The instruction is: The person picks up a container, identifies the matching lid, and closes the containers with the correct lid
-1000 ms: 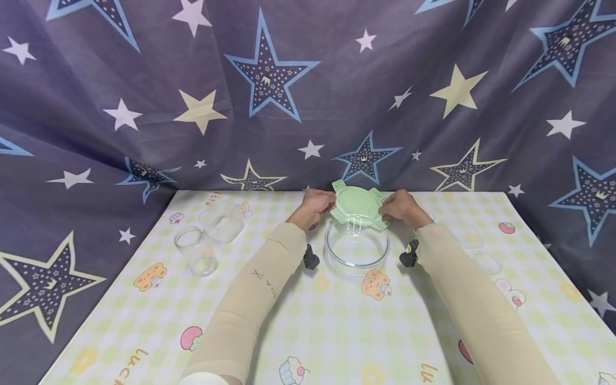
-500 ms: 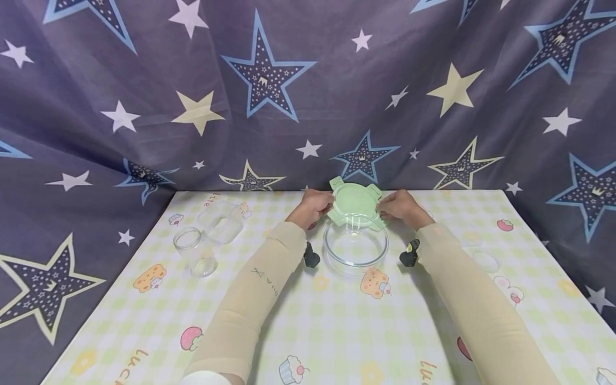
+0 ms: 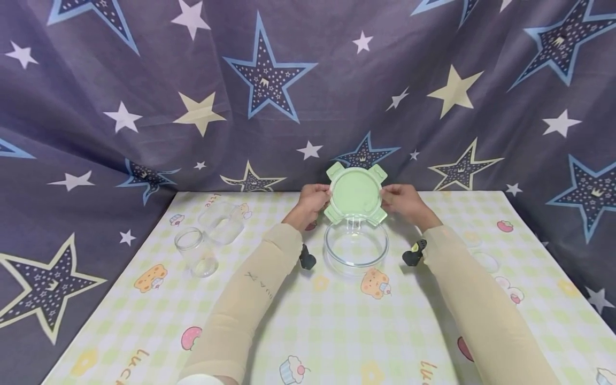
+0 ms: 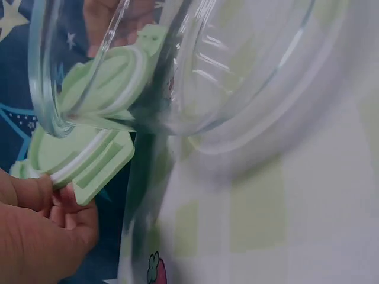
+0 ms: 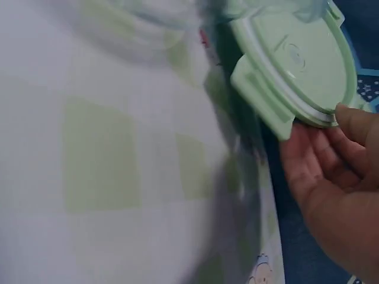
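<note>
Left hand [image 3: 314,199] and right hand [image 3: 400,199] hold green lid [image 3: 355,193] (tilted) above glass bowl [image 3: 356,247].

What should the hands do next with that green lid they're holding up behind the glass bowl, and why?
Probably tip the green lid flat and bring it forward and down over the glass bowl. The left hand and right hand pinch its opposite edges, holding it tilted nearly upright just behind the bowl, whose mouth is open, with the lid's four clip tabs flared out.
</note>
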A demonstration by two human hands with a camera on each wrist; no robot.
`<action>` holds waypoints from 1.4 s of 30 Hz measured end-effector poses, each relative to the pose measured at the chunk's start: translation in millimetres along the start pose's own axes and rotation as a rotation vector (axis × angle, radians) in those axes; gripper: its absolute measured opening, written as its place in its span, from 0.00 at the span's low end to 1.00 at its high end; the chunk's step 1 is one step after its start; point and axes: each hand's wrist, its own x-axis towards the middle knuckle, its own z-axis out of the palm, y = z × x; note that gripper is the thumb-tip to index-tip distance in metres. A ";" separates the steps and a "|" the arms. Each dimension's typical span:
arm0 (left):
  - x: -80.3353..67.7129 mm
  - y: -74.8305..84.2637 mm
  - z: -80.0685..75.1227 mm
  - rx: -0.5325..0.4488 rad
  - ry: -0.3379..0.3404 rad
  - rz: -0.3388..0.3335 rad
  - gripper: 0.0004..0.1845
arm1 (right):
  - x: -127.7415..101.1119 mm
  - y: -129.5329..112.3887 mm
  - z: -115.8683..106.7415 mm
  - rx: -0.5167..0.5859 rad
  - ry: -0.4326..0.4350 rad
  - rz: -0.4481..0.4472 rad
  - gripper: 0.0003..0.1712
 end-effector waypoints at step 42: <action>-64.9 46.9 -19.6 -0.257 -0.040 0.260 0.12 | -56.7 -42.5 14.6 -0.259 0.440 -0.838 0.10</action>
